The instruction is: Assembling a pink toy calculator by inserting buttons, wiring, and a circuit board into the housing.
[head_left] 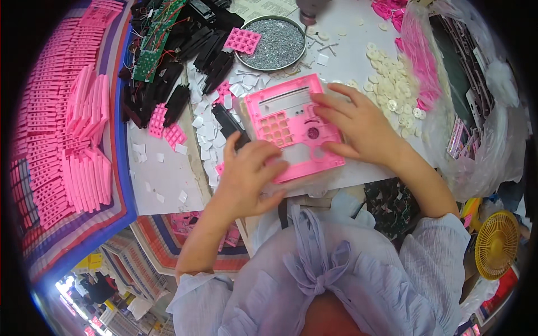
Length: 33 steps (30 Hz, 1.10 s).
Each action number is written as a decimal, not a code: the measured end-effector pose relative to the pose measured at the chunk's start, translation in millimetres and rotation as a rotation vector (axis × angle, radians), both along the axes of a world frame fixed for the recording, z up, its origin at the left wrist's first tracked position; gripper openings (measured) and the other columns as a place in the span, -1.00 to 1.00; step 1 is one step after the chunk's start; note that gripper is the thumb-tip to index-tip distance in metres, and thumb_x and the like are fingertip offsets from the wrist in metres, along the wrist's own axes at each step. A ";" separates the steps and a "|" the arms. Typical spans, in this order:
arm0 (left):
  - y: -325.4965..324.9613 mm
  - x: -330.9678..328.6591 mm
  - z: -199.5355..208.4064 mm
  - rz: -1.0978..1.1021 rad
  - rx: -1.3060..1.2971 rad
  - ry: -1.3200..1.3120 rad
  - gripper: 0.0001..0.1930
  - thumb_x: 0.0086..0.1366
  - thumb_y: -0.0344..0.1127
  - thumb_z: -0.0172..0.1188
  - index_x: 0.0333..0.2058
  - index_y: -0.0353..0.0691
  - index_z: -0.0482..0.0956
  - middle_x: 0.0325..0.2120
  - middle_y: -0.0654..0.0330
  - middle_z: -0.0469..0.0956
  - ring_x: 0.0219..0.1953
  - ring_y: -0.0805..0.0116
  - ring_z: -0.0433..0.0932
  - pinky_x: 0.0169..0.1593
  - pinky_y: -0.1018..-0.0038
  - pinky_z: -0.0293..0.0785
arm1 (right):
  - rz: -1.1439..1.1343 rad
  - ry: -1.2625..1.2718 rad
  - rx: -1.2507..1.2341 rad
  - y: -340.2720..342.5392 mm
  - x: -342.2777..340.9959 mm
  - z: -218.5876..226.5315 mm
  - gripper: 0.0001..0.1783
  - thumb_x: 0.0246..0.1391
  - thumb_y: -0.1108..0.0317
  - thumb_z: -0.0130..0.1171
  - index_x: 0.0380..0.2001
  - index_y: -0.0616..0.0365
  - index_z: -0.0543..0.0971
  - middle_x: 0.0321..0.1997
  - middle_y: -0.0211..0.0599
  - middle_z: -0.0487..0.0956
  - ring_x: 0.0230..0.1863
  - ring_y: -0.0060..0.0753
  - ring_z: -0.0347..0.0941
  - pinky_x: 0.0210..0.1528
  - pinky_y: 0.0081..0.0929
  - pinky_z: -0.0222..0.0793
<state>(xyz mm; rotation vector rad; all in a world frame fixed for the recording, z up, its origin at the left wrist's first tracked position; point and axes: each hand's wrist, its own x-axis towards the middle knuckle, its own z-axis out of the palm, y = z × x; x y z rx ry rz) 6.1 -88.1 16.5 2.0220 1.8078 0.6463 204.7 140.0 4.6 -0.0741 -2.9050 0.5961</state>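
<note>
A pink plastic housing panel [328, 159] lies at a slant in front of me, with a grid of square holes, a long window and a round speaker-like opening. My right hand [367, 126] reaches over its right edge, fingers apart, tips on or just above the surface. At its lower left corner, my left hand [246, 176] is loosely bent with fingers spread, close to the panel edge. Beside the left fingertips lies a black plastic part [225, 120], its lower end partly hidden by the hand. Whether the left fingers touch either piece, I cannot tell.
A round tin of small metal screws [274, 59] stands at the back, a pink keypad piece [242, 41] on its rim. White discs [392, 84] are scattered right; black casings [174, 84] and a green circuit board [147, 64] lie left. Stacked pink panels [87, 173] fill the far left.
</note>
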 end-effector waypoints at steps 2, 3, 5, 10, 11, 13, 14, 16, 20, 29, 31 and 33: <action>2.2 -5.2 -3.4 0.008 0.002 -0.044 -0.51 -0.04 -0.23 0.40 -0.05 -0.12 0.61 -0.01 0.12 0.53 0.04 0.06 0.51 0.21 0.02 0.29 | -0.009 -0.023 0.020 -4.0 -6.5 3.8 -0.28 -0.14 0.14 0.41 0.11 0.23 0.51 0.34 -0.17 0.39 0.35 0.13 0.25 0.33 -0.06 0.30; 6.7 -0.8 -4.1 0.026 0.078 -0.052 -0.50 -0.03 -0.22 0.40 -0.04 -0.12 0.60 -0.01 0.12 0.52 0.03 0.05 0.52 0.21 0.03 0.29 | -0.023 -0.039 0.031 -8.9 -5.8 7.4 -0.28 -0.14 0.14 0.41 0.11 0.24 0.51 0.33 -0.15 0.39 0.35 0.13 0.25 0.33 -0.06 0.30; 16.4 7.3 -8.8 0.029 0.141 -0.029 -0.48 -0.01 -0.19 0.40 -0.01 -0.14 0.59 0.02 0.10 0.51 0.04 0.03 0.51 0.21 0.04 0.30 | -0.031 -0.032 0.047 -10.0 -5.5 9.9 -0.32 -0.11 0.14 0.39 0.09 0.24 0.52 0.30 -0.13 0.40 0.34 0.11 0.27 0.31 -0.08 0.31; 24.2 22.4 -19.8 -0.038 0.101 0.046 -0.45 0.03 -0.09 0.41 -0.01 -0.21 0.58 0.12 0.04 0.49 0.16 -0.06 0.43 0.17 0.01 0.35 | -0.053 0.164 -0.119 25.0 10.0 -13.8 -0.46 -0.01 0.21 0.32 0.08 0.13 0.55 0.21 -0.09 0.46 0.24 0.05 0.35 0.23 -0.11 0.36; 21.3 20.8 -21.2 -0.033 0.104 0.014 -0.46 0.03 -0.10 0.41 -0.01 -0.21 0.59 0.11 0.04 0.49 0.16 -0.07 0.43 0.17 0.01 0.34 | -0.227 0.190 -0.185 36.6 14.9 -8.7 -0.58 0.02 0.27 0.28 0.00 0.05 0.61 0.10 -0.19 0.56 0.11 -0.05 0.45 0.11 -0.18 0.41; 19.8 20.5 -25.2 -0.021 0.105 -0.032 -0.48 0.03 -0.12 0.41 -0.03 -0.21 0.60 0.11 0.04 0.49 0.15 -0.07 0.43 0.17 0.01 0.33 | -0.477 -0.015 -0.169 68.2 27.0 1.3 -0.67 0.02 0.32 0.30 -0.10 0.07 0.64 -0.03 -0.22 0.62 0.02 -0.17 0.48 0.01 -0.25 0.43; 20.5 21.3 -24.4 -0.019 0.104 -0.028 -0.48 0.02 -0.12 0.41 -0.04 -0.20 0.60 0.11 0.03 0.49 0.15 -0.07 0.43 0.17 0.02 0.34 | -0.599 -0.111 -0.161 80.2 30.4 3.0 -0.72 0.01 0.34 0.32 -0.15 0.09 0.66 -0.10 -0.24 0.64 -0.03 -0.23 0.50 -0.04 -0.29 0.44; 20.7 22.3 -21.6 -0.012 0.100 -0.017 -0.49 0.02 -0.14 0.41 -0.04 -0.20 0.60 0.10 0.03 0.49 0.14 -0.08 0.43 0.17 0.02 0.34 | -0.480 -0.096 -0.001 92.5 33.4 -0.3 -0.78 0.00 0.34 0.30 -0.23 0.10 0.67 -0.23 -0.29 0.64 -0.11 -0.24 0.51 -0.12 -0.27 0.46; 21.3 23.7 -21.6 -0.002 0.110 -0.036 -0.49 0.00 -0.17 0.42 -0.04 -0.19 0.59 0.09 0.02 0.49 0.13 -0.09 0.43 0.17 0.01 0.34 | -0.341 -0.129 0.221 87.8 20.6 -4.9 -0.85 -0.02 0.33 0.27 -0.34 0.10 0.64 -0.40 -0.30 0.60 -0.25 -0.15 0.52 -0.24 -0.17 0.46; 27.3 36.0 -4.8 0.126 0.236 -0.105 -0.58 0.03 -0.34 0.38 -0.07 -0.19 0.60 -0.06 0.04 0.54 0.00 -0.01 0.51 0.05 0.15 0.43 | -0.467 -0.056 0.191 79.7 1.3 -2.1 -0.86 -0.01 0.33 0.25 -0.37 0.13 0.61 -0.46 -0.16 0.57 -0.41 -0.07 0.50 -0.32 -0.20 0.43; 30.3 42.9 -7.2 0.222 0.249 -0.247 -0.66 0.11 -0.38 0.35 -0.09 -0.20 0.61 -0.19 0.08 0.59 -0.16 0.14 0.58 -0.09 0.31 0.50 | -0.415 -0.022 -0.169 61.4 -1.6 11.5 -0.84 0.02 0.31 0.23 -0.31 0.08 0.63 -0.48 -0.18 0.56 -0.39 -0.07 0.49 -0.29 -0.18 0.44; 42.6 43.9 7.3 0.343 0.033 -0.478 -0.73 0.21 -0.29 0.33 -0.14 -0.21 0.59 -0.35 0.12 0.59 -0.38 0.15 0.56 -0.28 0.37 0.49 | -0.229 0.070 -0.330 36.3 -6.3 18.4 -0.79 0.01 0.36 0.25 -0.23 0.07 0.64 -0.45 -0.22 0.55 -0.40 -0.12 0.46 -0.30 -0.23 0.42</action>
